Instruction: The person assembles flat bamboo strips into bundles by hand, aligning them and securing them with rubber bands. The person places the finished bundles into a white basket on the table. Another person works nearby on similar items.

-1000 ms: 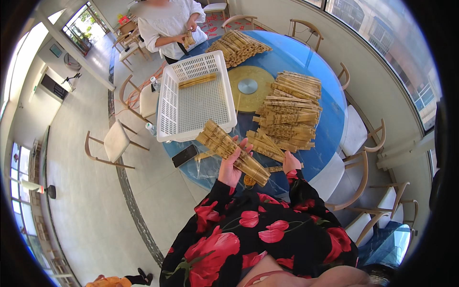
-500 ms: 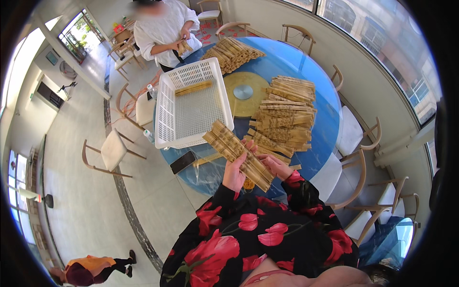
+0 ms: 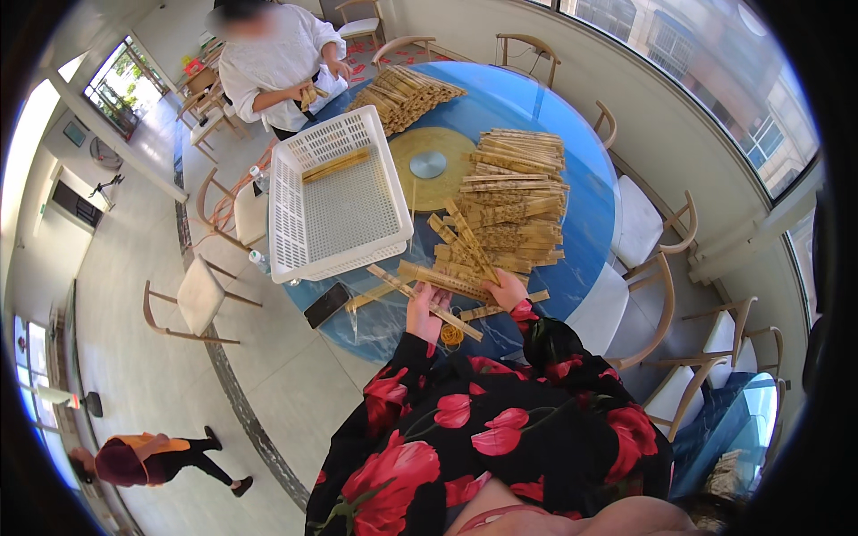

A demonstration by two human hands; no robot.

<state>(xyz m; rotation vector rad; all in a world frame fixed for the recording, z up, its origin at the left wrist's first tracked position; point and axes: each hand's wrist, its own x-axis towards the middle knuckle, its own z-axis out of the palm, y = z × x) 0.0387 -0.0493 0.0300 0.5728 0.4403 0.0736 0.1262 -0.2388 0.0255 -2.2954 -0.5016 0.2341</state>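
My left hand (image 3: 427, 310) is closed around a few flat bamboo slats (image 3: 384, 275), which lie slanted across the palm near the table's front edge. To its right, my right hand (image 3: 508, 290) grips more bamboo slats (image 3: 465, 234) by their near ends, their far ends pointing up and away. These overlap the near side of a large heap of bamboo slats (image 3: 523, 192) that bear dark markings. A small bunch of yellow bands (image 3: 452, 335) lies on the table just beside my left hand.
A white plastic basket (image 3: 386, 239) holding a few slats stands left on the blue round table (image 3: 594, 205). A phone (image 3: 327, 305) lies in front of it. Beyond the gold turntable (image 3: 404, 147) is another slat heap (image 3: 402, 96). A person in white (image 3: 273, 54) stands opposite, holding slats.
The wide bundle held in both hands is now split between them. My right hand has lifted some slats toward the heap; my left keeps a few. In the background, a walking person has moved.
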